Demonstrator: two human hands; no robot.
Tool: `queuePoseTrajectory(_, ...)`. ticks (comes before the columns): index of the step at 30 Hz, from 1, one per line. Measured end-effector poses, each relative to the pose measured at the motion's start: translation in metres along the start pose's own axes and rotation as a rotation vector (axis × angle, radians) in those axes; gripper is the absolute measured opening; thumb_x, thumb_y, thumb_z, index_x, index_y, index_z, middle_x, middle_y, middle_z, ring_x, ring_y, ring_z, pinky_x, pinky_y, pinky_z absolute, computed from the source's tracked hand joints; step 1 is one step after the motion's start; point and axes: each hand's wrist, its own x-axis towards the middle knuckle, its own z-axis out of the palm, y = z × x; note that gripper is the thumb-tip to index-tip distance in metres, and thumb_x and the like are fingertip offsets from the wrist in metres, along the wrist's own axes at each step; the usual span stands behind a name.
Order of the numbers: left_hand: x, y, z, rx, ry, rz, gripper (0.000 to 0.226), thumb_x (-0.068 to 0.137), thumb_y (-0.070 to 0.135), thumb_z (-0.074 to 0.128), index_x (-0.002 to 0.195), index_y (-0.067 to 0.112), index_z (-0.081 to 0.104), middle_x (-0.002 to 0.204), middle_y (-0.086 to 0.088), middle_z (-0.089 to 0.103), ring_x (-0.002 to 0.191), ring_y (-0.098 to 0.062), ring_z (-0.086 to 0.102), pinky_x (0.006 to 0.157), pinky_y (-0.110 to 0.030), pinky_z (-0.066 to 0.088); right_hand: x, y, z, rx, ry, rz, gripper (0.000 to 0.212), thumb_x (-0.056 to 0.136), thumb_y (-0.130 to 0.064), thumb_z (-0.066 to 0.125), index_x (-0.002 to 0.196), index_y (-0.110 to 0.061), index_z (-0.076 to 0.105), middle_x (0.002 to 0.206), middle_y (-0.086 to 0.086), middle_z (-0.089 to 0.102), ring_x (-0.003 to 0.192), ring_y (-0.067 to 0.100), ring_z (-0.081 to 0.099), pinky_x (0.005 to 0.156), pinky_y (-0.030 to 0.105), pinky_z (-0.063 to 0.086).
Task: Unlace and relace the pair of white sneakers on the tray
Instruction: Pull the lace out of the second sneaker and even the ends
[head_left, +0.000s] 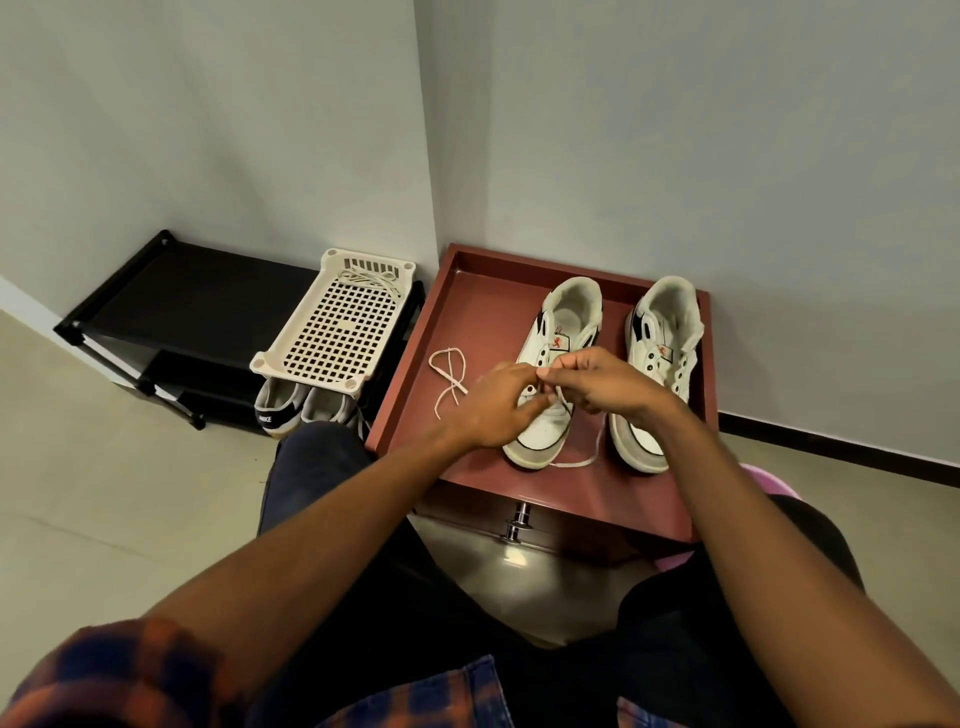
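Two white sneakers stand side by side on red-brown tray (467, 312), toes toward the person. Left grip (498, 410) and right grip (602, 387) meet over left sneaker (563, 322), fingertips of both pinching its lace (597, 452) by the eyelets; the lace tail trails onto the tray between the shoes. Right sneaker (660, 338) untouched. Loose lace (449, 379) lies on tray, left of the grips

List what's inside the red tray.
Left sneaker, right sneaker, a loose lace beside them, and a second lace that left hand and right hand pinch. The hands hide the left sneaker's lower eyelets.
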Motion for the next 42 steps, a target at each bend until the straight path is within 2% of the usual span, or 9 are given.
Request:
queuePoseTrajectory(4,-0.006,-0.023,-0.02,-0.135,0.024,-0.211,0.024,0.101,0.019,0.053,0.094,0.008,0.074,0.085,0.006,0.065,0.079,-0.01,0.061,0.075,-0.03,0.045,-0.004,0.012,-0.012,-0.016,0.054,0.059,0.036,0.099,-0.034,0.064,0.072,-0.011,0.058,0.049,-0.008,0.03,0.045,0.007,0.021,0.045,0.022,0.019)
queuePoseTrajectory(8,-0.021,-0.059,-0.05,0.153,0.029,-0.233,0.029,0.098,0.033,0.054,0.092,0.015,0.076,0.082,0.004,0.063,0.08,-0.019,0.061,0.071,-0.036,0.049,-0.013,0.034,-0.017,0.023,-0.123,0.158,0.031,0.104,-0.029,0.055,0.078,-0.013,0.058,0.053,-0.005,0.035,0.047,0.006,0.028,0.045,0.018,0.024)
queuePoseTrajectory(15,-0.018,-0.062,-0.061,0.444,0.035,-0.401,0.03,0.1,0.04,0.052,0.11,0.02,0.072,0.118,-0.003,0.062,0.114,-0.03,0.051,0.092,-0.047,0.046,-0.009,0.029,0.008,-0.038,-0.22,0.192,0.032,0.107,-0.028,0.051,0.079,-0.013,0.056,0.052,0.004,0.046,0.044,0.014,0.043,0.045,0.021,0.038)
queuePoseTrajectory(22,-0.024,-0.048,-0.038,0.441,0.061,-0.3,0.029,0.097,0.039,0.054,0.1,0.018,0.074,0.106,-0.002,0.066,0.101,-0.028,0.058,0.08,-0.043,0.051,-0.026,0.029,-0.018,-0.105,-0.13,0.257,0.036,0.106,-0.035,0.051,0.078,-0.013,0.053,0.049,-0.001,0.039,0.036,0.011,0.034,0.038,0.02,0.023)
queuePoseTrajectory(30,-0.02,-0.053,-0.024,0.361,0.097,-0.546,0.027,0.091,0.034,0.054,0.091,0.013,0.072,0.096,-0.012,0.068,0.093,-0.036,0.063,0.072,-0.04,0.052,-0.039,0.017,-0.028,-0.151,-0.119,0.256,0.043,0.105,-0.037,0.054,0.07,-0.012,0.055,0.048,0.001,0.043,0.039,0.013,0.046,0.043,0.022,0.035)
queuePoseTrajectory(33,-0.026,-0.055,-0.029,0.381,0.027,-0.556,0.036,0.081,0.035,0.064,0.115,0.025,0.073,0.113,-0.009,0.067,0.106,-0.031,0.061,0.084,-0.04,0.054,-0.043,0.033,-0.011,-0.124,-0.214,0.296,0.042,0.103,-0.036,0.057,0.067,-0.014,0.056,0.049,-0.002,0.044,0.039,0.01,0.038,0.041,0.02,0.031)
queuePoseTrajectory(36,-0.033,-0.035,-0.023,0.181,-0.042,-0.349,0.057,0.075,0.025,0.069,0.132,0.028,0.063,0.122,-0.003,0.065,0.108,-0.017,0.06,0.091,-0.031,0.052,-0.041,0.041,0.016,-0.033,-0.189,0.27,0.042,0.103,-0.037,0.057,0.065,-0.018,0.055,0.052,-0.002,0.043,0.042,0.011,0.03,0.043,0.023,0.023)
queuePoseTrajectory(39,-0.036,-0.007,-0.006,-0.089,-0.195,-0.188,0.045,0.083,0.027,0.068,0.127,0.02,0.067,0.119,0.001,0.069,0.106,-0.004,0.061,0.094,-0.018,0.046,-0.033,0.037,0.034,0.023,-0.129,0.217,0.043,0.103,-0.034,0.058,0.064,-0.017,0.054,0.049,-0.002,0.041,0.043,0.011,0.03,0.042,0.022,0.024)
queuePoseTrajectory(42,-0.038,0.008,0.009,-0.179,-0.287,-0.23,0.01,0.095,0.018,0.064,0.096,0.01,0.071,0.085,0.003,0.07,0.069,0.007,0.058,0.068,-0.012,0.046,-0.027,0.032,0.036,0.061,-0.117,0.178,0.04,0.101,-0.032,0.062,0.064,-0.016,0.056,0.048,-0.004,0.042,0.043,0.01,0.032,0.041,0.02,0.024)
